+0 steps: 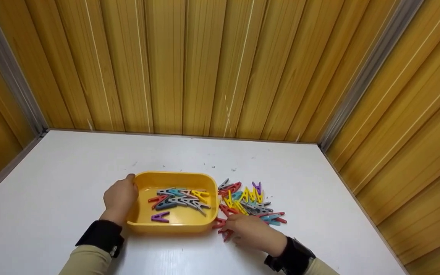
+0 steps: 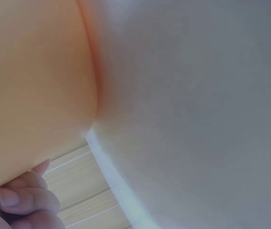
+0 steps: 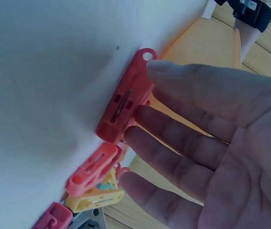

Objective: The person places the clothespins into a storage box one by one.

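Note:
A yellow plastic basin [image 1: 166, 229] stands on the white table with several plastic clothespins [image 1: 180, 200] inside. My left hand [image 1: 120, 198] grips its left wall at the rim; in the left wrist view curled fingers [image 2: 27, 198] show at the basin's edge [image 2: 35, 95]. To the basin's right, my right hand [image 1: 252, 231] is low over the near side of a loose clothespin pile [image 1: 254, 206]. In the right wrist view its thumb and extended fingers [image 3: 173, 167] reach a red clothespin [image 3: 128, 98], with no clear pinch visible.
Red, yellow, grey, blue and purple clothespins lie heaped against the basin's right side. Wood-patterned panels [image 1: 204, 68] wall the table's back and sides. Small dark specks [image 1: 213, 167] dot the white table [image 1: 71, 164] behind the basin.

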The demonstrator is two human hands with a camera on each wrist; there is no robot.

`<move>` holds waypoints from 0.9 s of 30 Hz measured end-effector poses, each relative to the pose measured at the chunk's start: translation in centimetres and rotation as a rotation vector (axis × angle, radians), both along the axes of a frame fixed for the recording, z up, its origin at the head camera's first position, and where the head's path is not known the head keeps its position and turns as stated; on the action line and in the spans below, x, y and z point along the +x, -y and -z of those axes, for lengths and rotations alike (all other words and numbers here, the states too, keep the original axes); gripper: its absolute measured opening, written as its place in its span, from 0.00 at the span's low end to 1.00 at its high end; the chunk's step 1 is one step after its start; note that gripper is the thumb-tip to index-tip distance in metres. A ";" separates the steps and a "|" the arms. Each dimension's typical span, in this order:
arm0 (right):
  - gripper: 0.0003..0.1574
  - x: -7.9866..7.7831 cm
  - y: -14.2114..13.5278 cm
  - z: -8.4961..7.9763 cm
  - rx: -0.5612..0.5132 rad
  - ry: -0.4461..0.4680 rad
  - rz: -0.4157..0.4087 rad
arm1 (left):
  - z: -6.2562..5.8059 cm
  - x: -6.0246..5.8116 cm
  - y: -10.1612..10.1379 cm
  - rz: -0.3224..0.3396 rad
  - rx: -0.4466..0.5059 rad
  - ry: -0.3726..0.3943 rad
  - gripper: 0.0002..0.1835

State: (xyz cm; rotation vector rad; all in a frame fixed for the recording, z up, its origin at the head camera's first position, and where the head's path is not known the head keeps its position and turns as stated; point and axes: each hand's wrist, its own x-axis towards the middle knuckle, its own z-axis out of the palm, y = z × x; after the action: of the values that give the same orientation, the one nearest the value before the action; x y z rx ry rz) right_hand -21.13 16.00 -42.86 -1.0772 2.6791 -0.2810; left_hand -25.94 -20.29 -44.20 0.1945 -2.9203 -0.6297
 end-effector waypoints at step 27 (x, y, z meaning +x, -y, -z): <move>0.12 -1.0 2.2 -6.1 0.114 0.020 -0.101 | 0.3 -0.2 -0.1 0.000 0.005 -0.013 0.21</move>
State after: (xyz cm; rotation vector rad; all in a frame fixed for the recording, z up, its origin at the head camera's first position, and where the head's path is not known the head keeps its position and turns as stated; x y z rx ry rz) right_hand -22.12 13.78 -36.80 -1.1634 2.5788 -0.1187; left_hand -26.12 -20.20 -44.50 0.1905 -2.9065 -0.6357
